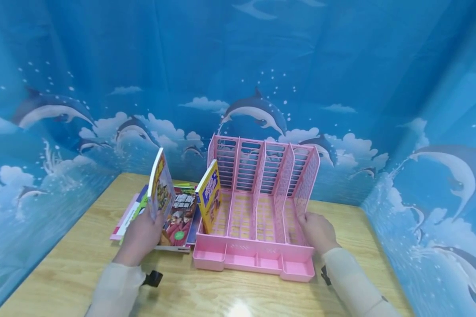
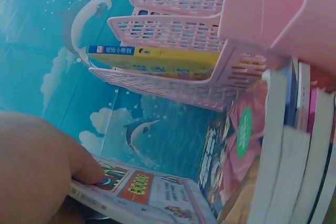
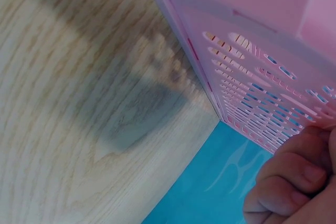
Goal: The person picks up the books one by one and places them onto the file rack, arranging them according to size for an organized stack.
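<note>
An illustrated paperback (image 1: 163, 188) is pinched by the left hand (image 1: 140, 233); the pink book organizer (image 1: 254, 249) is side-gripped by the curled right hand (image 1: 319, 231)

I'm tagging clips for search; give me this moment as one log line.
left hand: holds upright book over pile | right hand: grips pink rack by right side | yellow book: in leftmost slot

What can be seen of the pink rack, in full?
The pink rack looks like molded plastic, with a slatted back, perforated side walls and dividers forming four slots, a latticed floor, and a low front tray split into four compartments. It stands upright on the wood-grain table. A yellow book stands in its leftmost slot; the other three hold no books. The right hand grips its right side wall.
</note>
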A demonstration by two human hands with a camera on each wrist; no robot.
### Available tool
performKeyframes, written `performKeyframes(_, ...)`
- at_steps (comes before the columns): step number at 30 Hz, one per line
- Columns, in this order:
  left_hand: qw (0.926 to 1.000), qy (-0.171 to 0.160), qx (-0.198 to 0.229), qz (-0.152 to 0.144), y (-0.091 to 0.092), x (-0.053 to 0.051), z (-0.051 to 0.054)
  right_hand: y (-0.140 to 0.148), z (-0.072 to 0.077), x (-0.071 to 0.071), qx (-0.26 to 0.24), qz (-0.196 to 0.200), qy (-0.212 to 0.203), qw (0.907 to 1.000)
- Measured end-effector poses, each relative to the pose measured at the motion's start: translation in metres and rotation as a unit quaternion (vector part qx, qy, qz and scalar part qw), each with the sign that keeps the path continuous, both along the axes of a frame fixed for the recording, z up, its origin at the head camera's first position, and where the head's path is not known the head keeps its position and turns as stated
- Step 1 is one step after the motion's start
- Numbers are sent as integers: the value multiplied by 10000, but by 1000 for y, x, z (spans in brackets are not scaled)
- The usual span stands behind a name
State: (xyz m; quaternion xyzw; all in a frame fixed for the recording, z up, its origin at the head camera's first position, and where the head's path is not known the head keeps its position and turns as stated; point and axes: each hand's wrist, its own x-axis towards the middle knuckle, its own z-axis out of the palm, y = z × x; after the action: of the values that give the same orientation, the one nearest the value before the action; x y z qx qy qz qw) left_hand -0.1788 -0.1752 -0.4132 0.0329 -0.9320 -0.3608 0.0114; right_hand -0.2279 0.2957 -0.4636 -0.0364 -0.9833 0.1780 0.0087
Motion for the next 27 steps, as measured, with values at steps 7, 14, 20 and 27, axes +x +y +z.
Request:
performKeyframes(7,9978,556,267,260,9,10,-7,3,-1,0,-40,-36,20,10000)
performKeyframes(14,9756,1269,1465,1037,19,19,-20,4,-1,1,-85,-78,-8,9999)
performKeyframes(20,9331,2285,2642,849,39,30,-22,3,-1,1,-104,-53,8,9999)
performKeyframes(27,8481,4508,2755,408,76,42,-2,1,0,0,-194,-70,-5,9998)
